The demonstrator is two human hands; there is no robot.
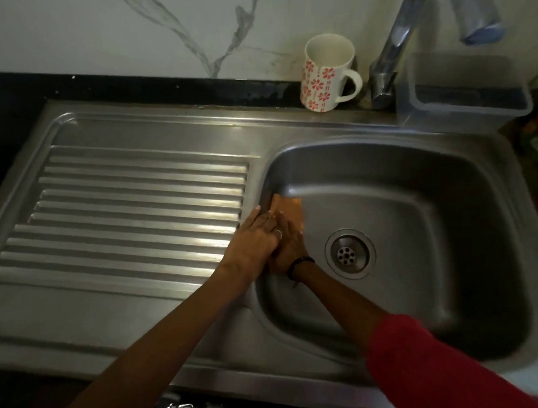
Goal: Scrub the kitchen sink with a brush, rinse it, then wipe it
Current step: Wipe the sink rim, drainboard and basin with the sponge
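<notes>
Two hands are down in the sink together, and we are looking straight onto them. Our left hand lies on top, fingers straight and laid flat, a ring showing on one of them, and it presses down across our right hand. The right hand sits underneath with its fingers stretched forward onto an orange cloth. Neither hand curls round the cloth; both press it flat.

The cloth lies against the basin's left wall, just where that wall curves down from the rim beside the ribbed drainboard. Its far edge pokes out beyond our fingertips. The drain is near, off to the right of the hands on the basin floor, apart from the cloth.

A dark band circles our right wrist, and a red sleeve covers that forearm lower down. The left forearm is bare and crosses the front rim of the sink.

Up at the back, a white mug with red flowers stands upright on the bench, just left of the tap. A clear plastic tub sits just right of the tap's base. We see no brush in this view.
</notes>
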